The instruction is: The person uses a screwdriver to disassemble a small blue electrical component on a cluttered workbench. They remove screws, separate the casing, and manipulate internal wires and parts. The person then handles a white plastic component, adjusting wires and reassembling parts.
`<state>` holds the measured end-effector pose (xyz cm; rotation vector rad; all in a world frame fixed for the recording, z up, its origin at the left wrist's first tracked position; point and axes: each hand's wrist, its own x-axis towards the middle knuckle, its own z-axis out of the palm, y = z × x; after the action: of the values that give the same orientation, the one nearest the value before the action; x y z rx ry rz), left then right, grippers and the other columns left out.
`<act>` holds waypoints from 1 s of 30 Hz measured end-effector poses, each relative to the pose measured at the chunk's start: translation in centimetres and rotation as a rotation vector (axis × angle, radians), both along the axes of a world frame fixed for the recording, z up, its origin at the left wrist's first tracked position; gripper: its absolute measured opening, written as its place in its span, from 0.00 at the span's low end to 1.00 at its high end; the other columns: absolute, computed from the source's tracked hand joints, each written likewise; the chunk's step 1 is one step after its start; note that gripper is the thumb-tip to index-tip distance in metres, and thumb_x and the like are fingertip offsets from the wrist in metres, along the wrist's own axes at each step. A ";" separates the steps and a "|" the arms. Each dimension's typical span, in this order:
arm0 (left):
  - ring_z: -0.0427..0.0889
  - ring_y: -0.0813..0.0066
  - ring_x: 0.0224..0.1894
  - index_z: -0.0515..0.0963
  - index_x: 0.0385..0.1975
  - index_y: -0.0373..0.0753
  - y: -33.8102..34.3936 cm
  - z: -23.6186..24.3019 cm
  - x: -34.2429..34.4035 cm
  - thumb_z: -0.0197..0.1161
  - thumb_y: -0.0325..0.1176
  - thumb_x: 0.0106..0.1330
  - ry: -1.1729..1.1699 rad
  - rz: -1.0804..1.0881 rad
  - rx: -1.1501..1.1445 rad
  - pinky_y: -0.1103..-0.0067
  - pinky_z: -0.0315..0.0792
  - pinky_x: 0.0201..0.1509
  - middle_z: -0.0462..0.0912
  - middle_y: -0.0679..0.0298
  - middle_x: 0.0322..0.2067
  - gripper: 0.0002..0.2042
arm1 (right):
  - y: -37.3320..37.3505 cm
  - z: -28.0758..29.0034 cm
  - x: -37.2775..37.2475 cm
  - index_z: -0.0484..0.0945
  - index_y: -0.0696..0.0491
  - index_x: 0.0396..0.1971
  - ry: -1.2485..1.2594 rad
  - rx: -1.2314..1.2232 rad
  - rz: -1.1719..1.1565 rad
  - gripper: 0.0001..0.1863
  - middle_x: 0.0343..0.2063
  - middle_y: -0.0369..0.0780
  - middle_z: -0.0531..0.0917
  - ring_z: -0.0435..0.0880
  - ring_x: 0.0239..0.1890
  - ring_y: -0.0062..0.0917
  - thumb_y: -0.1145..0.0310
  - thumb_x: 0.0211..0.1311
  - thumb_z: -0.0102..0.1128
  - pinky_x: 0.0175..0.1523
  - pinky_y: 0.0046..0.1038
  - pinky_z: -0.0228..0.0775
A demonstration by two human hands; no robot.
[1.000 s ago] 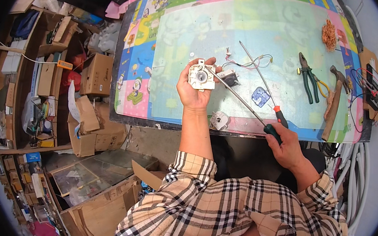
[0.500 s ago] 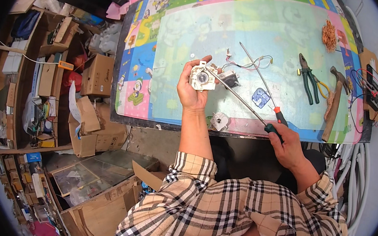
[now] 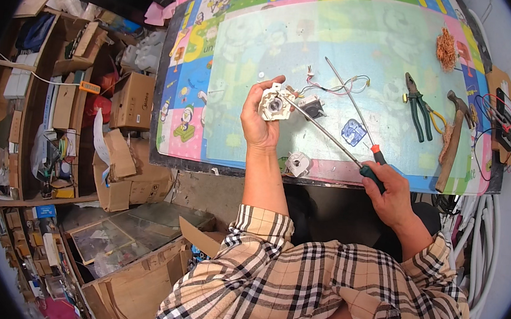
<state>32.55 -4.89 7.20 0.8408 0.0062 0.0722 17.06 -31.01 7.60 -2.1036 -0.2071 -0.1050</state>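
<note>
My left hand (image 3: 259, 123) is closed round a white plastic housing (image 3: 273, 104) with a round opening in its middle. In my right hand (image 3: 390, 194) is the dark green handle of a long screwdriver (image 3: 331, 136), whose shaft slants up to the left. Its tip meets the right edge of the housing; whether it sits in a slot is too small to tell. Just right of the housing lies a small black and white motor-like part (image 3: 313, 108) with thin wires (image 3: 336, 91). A blue plastic piece (image 3: 353, 132) and another white part (image 3: 298, 163) lie nearer me.
A second screwdriver (image 3: 378, 153) with a red and black handle lies beyond my right hand. Green-handled pliers (image 3: 418, 107), a hammer (image 3: 451, 141) and a copper wire bundle (image 3: 445, 50) are at the right. Cardboard boxes (image 3: 132, 101) and shelves stand left of the table.
The white housing has turned and tilted slightly in my left hand, with the screwdriver tip still at its right side. My right hand has shifted very little.
</note>
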 end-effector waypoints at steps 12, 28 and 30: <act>0.80 0.45 0.43 0.72 0.45 0.26 0.2 -1.3 0.6 0.39 0.38 0.68 0.202 -0.110 -0.071 0.64 0.79 0.32 0.76 0.44 0.46 0.21 | 0.2 -0.4 0.2 0.78 0.54 0.46 -0.029 -0.032 -0.041 0.16 0.26 0.43 0.79 0.80 0.27 0.36 0.70 0.56 0.64 0.32 0.30 0.71; 0.79 0.49 0.44 0.73 0.44 0.27 0.9 -2.1 0.8 0.39 0.39 0.67 0.247 -0.241 -0.218 0.65 0.77 0.35 0.76 0.47 0.47 0.21 | 0.3 0.0 0.2 0.78 0.54 0.46 -0.042 -0.063 -0.056 0.19 0.27 0.43 0.78 0.80 0.29 0.38 0.71 0.52 0.66 0.34 0.31 0.71; 0.79 0.49 0.44 0.73 0.45 0.28 0.9 -2.0 0.8 0.40 0.39 0.67 0.249 -0.234 -0.214 0.65 0.76 0.35 0.76 0.47 0.47 0.21 | 0.2 0.1 0.2 0.79 0.54 0.46 -0.031 -0.044 -0.060 0.19 0.27 0.43 0.77 0.80 0.29 0.37 0.72 0.52 0.66 0.34 0.31 0.71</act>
<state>33.34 -3.98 5.20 0.6275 0.1466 -0.2501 17.23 -30.76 7.74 -2.1532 -0.1660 -0.1710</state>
